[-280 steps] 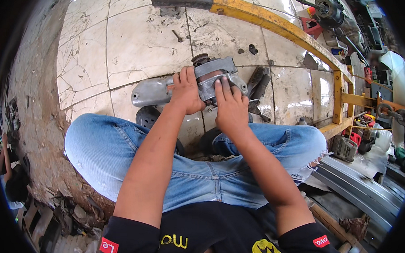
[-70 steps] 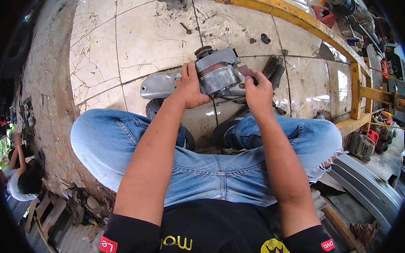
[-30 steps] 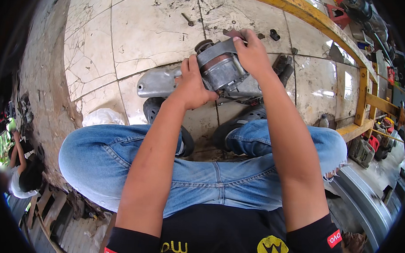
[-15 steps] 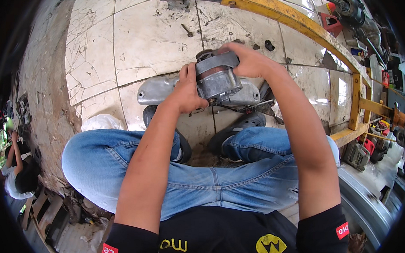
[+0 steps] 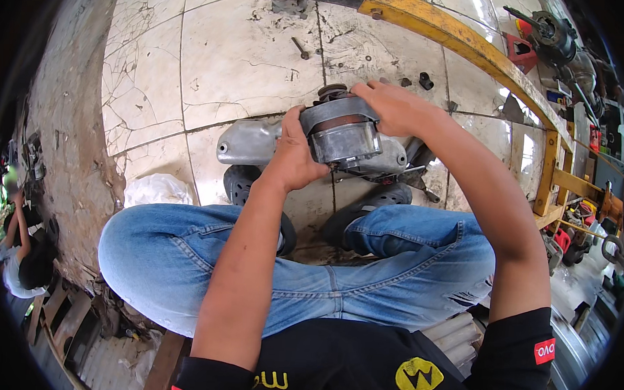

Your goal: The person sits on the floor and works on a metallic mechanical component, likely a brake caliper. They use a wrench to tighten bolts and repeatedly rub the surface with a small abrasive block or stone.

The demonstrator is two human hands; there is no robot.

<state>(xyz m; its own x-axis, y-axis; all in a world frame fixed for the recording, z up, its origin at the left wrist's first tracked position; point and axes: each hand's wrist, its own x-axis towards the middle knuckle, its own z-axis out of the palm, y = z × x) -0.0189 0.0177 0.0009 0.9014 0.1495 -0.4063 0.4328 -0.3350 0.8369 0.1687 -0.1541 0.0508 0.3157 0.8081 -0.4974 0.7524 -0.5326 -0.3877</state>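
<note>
I see the left hand (image 5: 294, 160) gripping the motor (image 5: 342, 131), fingers wrapped round its near side. The right hand (image 5: 390, 108) clasps its far end, above the cover (image 5: 248, 141)

Black short-sleeved shirt (image 5: 361, 362) (yellow emblem), blue jeans (image 5: 364, 279), dark shoes (image 5: 377, 201).

Bright daylight fills the scene, with white glare on the glossy floor tiles (image 5: 241, 62) above and right of the right hand (image 5: 390, 108). Soft shadow pools beneath the left hand (image 5: 296, 156) and the knees. Focus is sharp around both hands; fisheye distortion bends lines outward, and the rim darkens to black.
</note>
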